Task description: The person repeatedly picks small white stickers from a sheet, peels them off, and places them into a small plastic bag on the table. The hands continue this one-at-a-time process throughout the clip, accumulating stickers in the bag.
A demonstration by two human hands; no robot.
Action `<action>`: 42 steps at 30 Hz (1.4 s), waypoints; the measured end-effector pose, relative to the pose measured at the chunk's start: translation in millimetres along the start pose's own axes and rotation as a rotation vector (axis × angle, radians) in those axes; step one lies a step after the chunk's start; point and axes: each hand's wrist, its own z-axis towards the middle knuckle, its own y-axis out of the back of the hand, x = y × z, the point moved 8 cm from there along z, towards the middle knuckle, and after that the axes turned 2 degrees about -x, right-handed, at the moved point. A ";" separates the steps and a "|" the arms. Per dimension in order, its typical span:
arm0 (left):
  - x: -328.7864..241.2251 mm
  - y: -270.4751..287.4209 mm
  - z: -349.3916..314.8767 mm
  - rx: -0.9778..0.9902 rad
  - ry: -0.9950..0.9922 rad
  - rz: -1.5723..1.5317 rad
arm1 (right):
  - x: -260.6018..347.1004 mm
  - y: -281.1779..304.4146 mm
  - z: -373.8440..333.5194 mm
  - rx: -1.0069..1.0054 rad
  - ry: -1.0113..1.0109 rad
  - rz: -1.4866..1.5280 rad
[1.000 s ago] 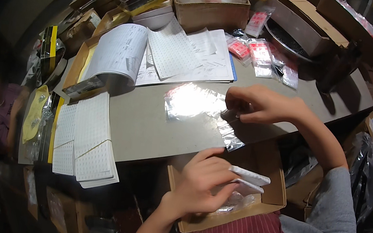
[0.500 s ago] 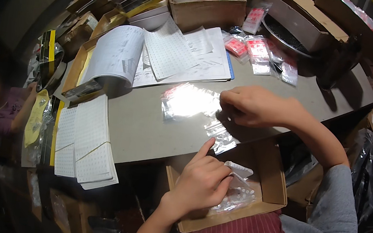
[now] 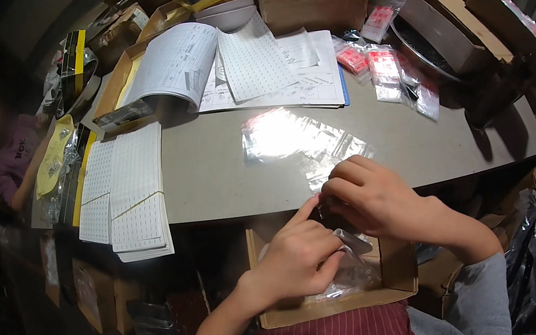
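Note:
My left hand (image 3: 300, 258) is over an open cardboard box (image 3: 395, 283) at the table's front edge. Its index finger points forward, while the thumb and other fingers close on the edge of a clear plastic bag (image 3: 343, 289). Small white pieces lie in that bag, partly hidden by the hand. My right hand (image 3: 373, 199) meets the left index fingertip at the table edge, its fingers pinched together; what they hold is hidden. Just beyond it, several clear plastic bags (image 3: 321, 151) overlap on the table, bright with glare.
Open papers (image 3: 173, 65) and a banded stack of printed sheets (image 3: 134, 196) lie on the left. Red-and-white packets (image 3: 384, 71) sit at the back beside a round tray of dark bits (image 3: 415, 46). A dark upright object (image 3: 497, 97) stands right. Another person (image 3: 13, 149) is at far left.
My right hand has come from over the bags on the table toward me, down to my left fingertip. The left hand stays at the box, and the view has shifted slightly.

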 end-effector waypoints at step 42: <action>0.7 -12.1 -1.4 0.041 0.021 0.180 | -13.0 6.5 -21.3 0.200 -0.158 0.521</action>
